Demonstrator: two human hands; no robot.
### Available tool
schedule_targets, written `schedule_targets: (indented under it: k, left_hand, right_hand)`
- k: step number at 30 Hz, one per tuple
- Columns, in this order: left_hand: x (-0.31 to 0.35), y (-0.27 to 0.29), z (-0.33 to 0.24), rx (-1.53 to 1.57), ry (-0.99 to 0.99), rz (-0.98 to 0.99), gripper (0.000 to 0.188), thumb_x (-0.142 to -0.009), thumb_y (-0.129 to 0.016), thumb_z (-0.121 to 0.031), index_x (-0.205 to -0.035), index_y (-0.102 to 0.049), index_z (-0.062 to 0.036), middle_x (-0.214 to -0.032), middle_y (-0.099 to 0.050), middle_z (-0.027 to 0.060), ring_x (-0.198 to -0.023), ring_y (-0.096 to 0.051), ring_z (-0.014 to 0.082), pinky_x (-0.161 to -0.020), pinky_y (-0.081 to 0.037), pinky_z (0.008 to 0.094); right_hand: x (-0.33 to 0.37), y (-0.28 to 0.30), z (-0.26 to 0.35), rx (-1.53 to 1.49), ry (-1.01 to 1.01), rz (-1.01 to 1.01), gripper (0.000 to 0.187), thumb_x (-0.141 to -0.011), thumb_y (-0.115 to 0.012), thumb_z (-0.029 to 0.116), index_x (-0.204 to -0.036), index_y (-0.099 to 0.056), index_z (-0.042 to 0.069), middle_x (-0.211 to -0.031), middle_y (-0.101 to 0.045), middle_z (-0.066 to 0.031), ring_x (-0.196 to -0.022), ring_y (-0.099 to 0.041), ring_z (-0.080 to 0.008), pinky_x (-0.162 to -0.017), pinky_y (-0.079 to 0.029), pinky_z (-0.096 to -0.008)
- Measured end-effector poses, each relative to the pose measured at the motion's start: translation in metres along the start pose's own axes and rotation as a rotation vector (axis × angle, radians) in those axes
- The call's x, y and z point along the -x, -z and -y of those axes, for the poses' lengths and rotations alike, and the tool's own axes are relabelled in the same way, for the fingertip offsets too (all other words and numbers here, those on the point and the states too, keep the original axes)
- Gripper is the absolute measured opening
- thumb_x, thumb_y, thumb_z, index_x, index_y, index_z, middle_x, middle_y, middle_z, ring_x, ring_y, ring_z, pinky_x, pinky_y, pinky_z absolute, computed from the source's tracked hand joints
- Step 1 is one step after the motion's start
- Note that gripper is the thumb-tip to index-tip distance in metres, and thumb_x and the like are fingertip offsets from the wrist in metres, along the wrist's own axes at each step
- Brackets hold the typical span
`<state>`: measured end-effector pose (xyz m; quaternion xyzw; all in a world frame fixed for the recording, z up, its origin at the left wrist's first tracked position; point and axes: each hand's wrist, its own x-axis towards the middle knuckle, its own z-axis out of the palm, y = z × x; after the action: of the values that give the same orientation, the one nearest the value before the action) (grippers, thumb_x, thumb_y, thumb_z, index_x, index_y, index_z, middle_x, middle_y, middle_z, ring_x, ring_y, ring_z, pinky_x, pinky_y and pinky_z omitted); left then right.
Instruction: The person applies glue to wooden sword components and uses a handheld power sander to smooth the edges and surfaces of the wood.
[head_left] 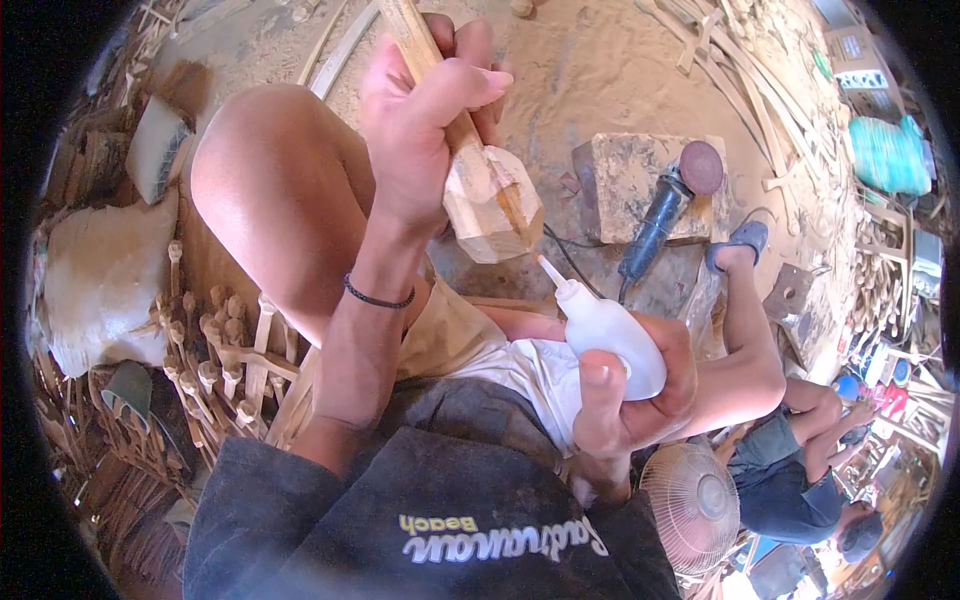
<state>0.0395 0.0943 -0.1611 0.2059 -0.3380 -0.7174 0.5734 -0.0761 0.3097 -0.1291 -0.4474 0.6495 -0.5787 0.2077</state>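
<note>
My left hand point(415, 135) is closed around the shaft of a wooden piece with a faceted block head point(490, 215). A darker strip or crack runs along one face of that head. In my right hand point(655, 395) is a white squeeze bottle point(608, 325), my thumb lying along its side. Its thin nozzle points up at the lower edge of the wooden head. The orange tip is right by the wood; whether they touch I cannot tell.
An angle grinder point(655, 225) with a round disc leans on a dusty block point(610, 185) ahead right. Many carved wooden sticks point(225, 340) are piled at my left. A fan point(690, 505) stands at lower right, near another person point(800, 490) sitting. Wood strips point(760, 90) lie far right.
</note>
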Motion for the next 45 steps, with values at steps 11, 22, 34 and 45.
schedule_targets:
  k: [11, 22, 34, 45]
  left_hand:
    - [0.001, 0.003, 0.009, -0.37, -0.191, -0.029, 0.026, -0.093, -0.07, -0.001, -0.103, -0.047, -0.0069, -0.08, -0.047, -0.0016, -0.064, -0.041, 0.0057, -0.058, -0.034, 0.0232]
    - [0.004, -0.008, 0.003, -0.582, -0.213, -0.06, 0.048, -0.091, -0.072, 0.003, -0.134, -0.049, 0.0009, -0.083, -0.05, -0.0033, -0.068, -0.046, 0.0043, -0.059, -0.035, 0.022]
    - [0.006, -0.014, 0.004, -0.483, -0.073, -0.087, 0.04, -0.092, -0.072, 0.003, -0.125, -0.051, -0.0012, -0.08, -0.05, -0.0038, -0.062, -0.045, 0.0041, -0.054, -0.035, 0.022]
    - [0.002, 0.001, 0.008, -0.432, -0.083, -0.06, 0.028, -0.092, -0.073, -0.001, -0.107, -0.051, -0.0079, -0.083, -0.05, -0.0028, -0.067, -0.047, 0.005, -0.058, -0.038, 0.023]
  right_hand:
    - [-0.023, -0.023, 0.007, 0.208, 0.17, 0.025, 0.036, -0.08, -0.097, 0.02, -0.098, -0.071, 0.003, -0.081, -0.076, -0.0111, -0.066, -0.075, -0.0243, -0.059, -0.058, -0.0351]
    - [-0.028, -0.031, 0.002, 0.271, 0.21, 0.031, 0.034, -0.081, -0.097, 0.02, -0.094, -0.071, 0.003, -0.077, -0.075, -0.0094, -0.061, -0.073, -0.0237, -0.055, -0.056, -0.0349]
    - [-0.016, -0.022, -0.001, 0.272, 0.19, 0.026, 0.036, -0.078, -0.098, 0.021, -0.094, -0.071, 0.004, -0.078, -0.074, -0.0088, -0.062, -0.072, -0.0245, -0.056, -0.055, -0.0352]
    - [-0.002, -0.014, -0.006, 0.216, 0.123, 0.043, 0.04, -0.079, -0.097, 0.022, -0.1, -0.071, 0.001, -0.082, -0.076, -0.0117, -0.066, -0.075, -0.0277, -0.059, -0.057, -0.0367]
